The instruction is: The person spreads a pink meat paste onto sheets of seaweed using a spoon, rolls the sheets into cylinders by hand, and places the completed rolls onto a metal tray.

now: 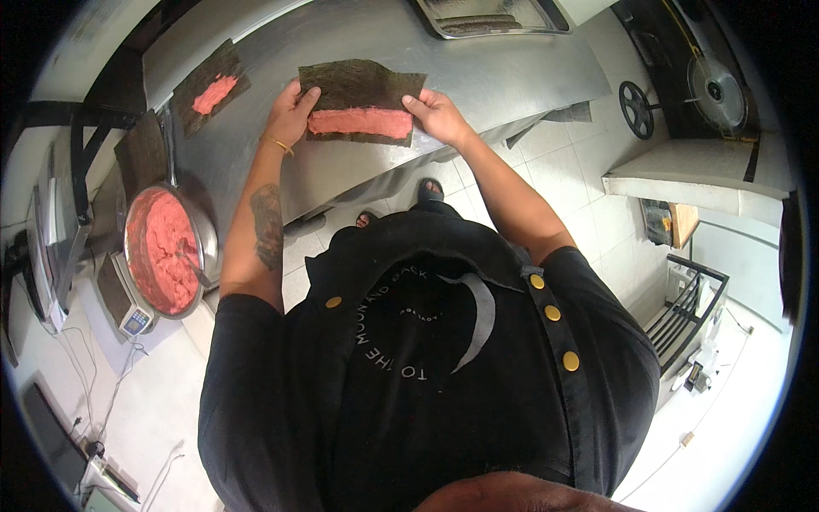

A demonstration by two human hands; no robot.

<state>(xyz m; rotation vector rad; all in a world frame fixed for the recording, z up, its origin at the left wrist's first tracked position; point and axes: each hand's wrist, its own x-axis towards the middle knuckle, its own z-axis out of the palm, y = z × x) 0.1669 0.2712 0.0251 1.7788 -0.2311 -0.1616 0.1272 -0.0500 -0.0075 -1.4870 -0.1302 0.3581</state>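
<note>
Two hands at the two side edges of a seaweed sheet

In the head view, which is the only one I have, I see the seaweed sheet (363, 81) on the metal table (520, 77), between the left hand (292, 111) and the right hand (437, 115). The pink paste (360, 124) makes a long band on it. Its long axis goes from one hand to the other, and it lies along the edge closer to the body; the bare part of the sheet is on the far side. The two ends of the band are just beside the thumbs, so I judge that neither hand is clearly nearer.

Each hand has a narrow grip: it pinches a side edge of the sheet, with the thumb on top. The fingers below are mostly hidden from me, and I cannot tell if the sheet is a little lifted.

To the left lies a second sheet (236, 61) with a smaller pink patch (213, 94). Nearer to the body, I see a metal bowl (207, 239) of similar paste. A tray (559, 15) is beyond the right hand.
</note>
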